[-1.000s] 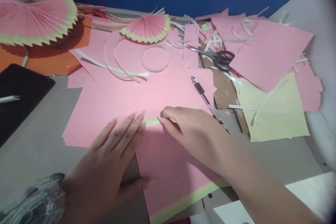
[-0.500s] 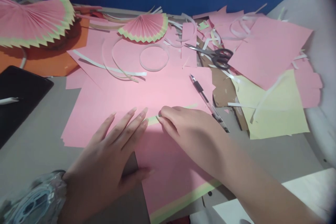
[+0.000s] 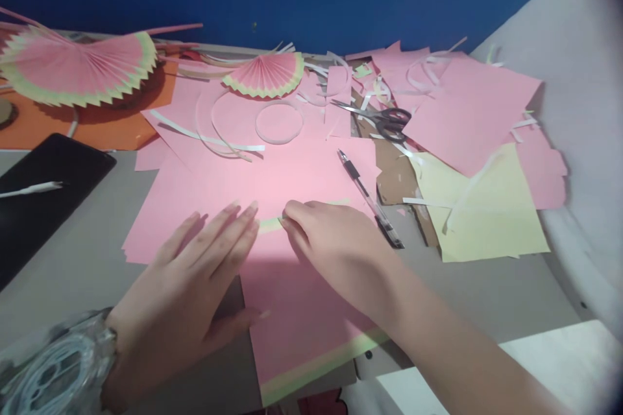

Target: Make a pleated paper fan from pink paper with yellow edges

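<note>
A pink paper sheet [image 3: 296,311] with pale green strips along its near and far edges lies in front of me. My left hand [image 3: 195,285] rests flat on it, fingers stretched out together and the thumb spread across the sheet. My right hand [image 3: 335,249] has its fingers curled down, pressing the far green-edged fold beside my left fingertips. A clear-banded watch [image 3: 58,363] sits on my left wrist. A black pen [image 3: 370,198] lies just past my right hand.
More pink sheets [image 3: 467,110] and a yellow sheet [image 3: 481,214] are spread to the right, with scissors [image 3: 384,120] behind the pen. Two pleated pink fans [image 3: 73,68] [image 3: 265,74], paper rings and strips lie at the back. An orange sheet [image 3: 97,123] and a black tablet [image 3: 39,188] are on the left.
Both hands stay pressed on the pink sheet. The view has tilted, so everything sits slightly lower and further left in the picture.
</note>
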